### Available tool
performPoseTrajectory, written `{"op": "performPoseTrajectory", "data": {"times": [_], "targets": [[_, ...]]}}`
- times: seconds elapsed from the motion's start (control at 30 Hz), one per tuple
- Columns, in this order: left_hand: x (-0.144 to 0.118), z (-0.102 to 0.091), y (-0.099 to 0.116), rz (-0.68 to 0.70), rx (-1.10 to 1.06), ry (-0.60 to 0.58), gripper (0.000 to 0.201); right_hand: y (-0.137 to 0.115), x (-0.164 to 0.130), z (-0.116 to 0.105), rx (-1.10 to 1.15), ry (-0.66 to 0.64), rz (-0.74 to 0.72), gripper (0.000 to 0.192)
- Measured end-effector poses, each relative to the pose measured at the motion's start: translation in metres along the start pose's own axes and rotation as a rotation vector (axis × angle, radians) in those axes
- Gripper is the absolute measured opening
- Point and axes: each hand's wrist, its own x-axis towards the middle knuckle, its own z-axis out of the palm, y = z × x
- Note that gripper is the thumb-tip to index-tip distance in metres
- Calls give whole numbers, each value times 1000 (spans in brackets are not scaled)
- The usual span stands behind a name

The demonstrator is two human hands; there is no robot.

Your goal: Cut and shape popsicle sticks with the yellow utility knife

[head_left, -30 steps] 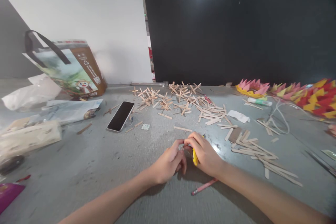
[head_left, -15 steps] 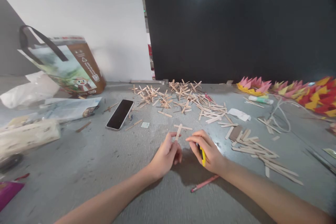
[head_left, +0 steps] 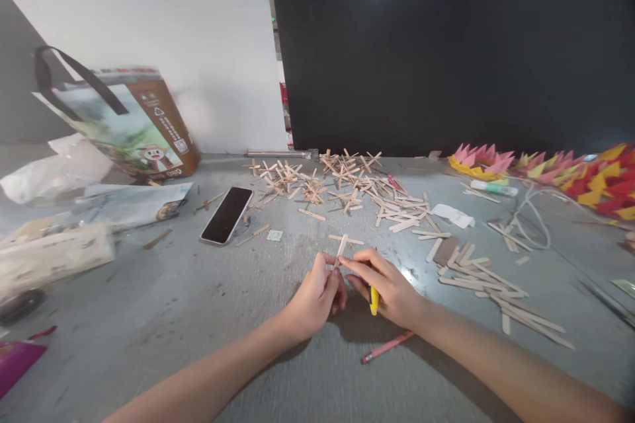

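Observation:
Near the middle of the table, my left hand [head_left: 315, 297] is closed, pinching a wooden craft stick [head_left: 342, 246] that points up and away. My right hand [head_left: 389, 284] is curled around a slim yellow-and-black tool [head_left: 374, 301], like a utility knife; its working end is hidden. The right fingertips touch or nearly touch the stick beside the left fingers. Just beyond lies another craft stick [head_left: 353, 240] flat on the table. A pink pencil [head_left: 387, 347] with an eraser lies below my right wrist, partly covered by the forearm.
Crossed craft sticks [head_left: 312, 184] are heaped at the back, with loose sticks [head_left: 486, 281] at right. A phone [head_left: 227, 215] lies left of centre. A carrier bag [head_left: 143, 125] stands back left. Folded paper flowers [head_left: 481, 162], a glue stick [head_left: 493, 188] and a white cable [head_left: 543, 228] are right.
My right hand has moved left, bringing its fingertips to the stick in my left hand. The yellow tool has shifted left with it. The left hand has barely moved.

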Motion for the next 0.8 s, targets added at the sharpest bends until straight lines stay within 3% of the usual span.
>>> {"op": "performPoseTrajectory", "data": {"times": [0.33, 0.63, 0.8], "targets": [[-4, -2, 3, -7, 71, -144, 17, -4, 1, -3, 99, 28, 40, 33], [-6, -3, 6, 5, 62, -169, 34, 5, -6, 1, 129, -36, 42, 27], [-5, -2, 5, -9, 23, -168, 34, 6, -6, 3, 134, -35, 24, 23]]}}
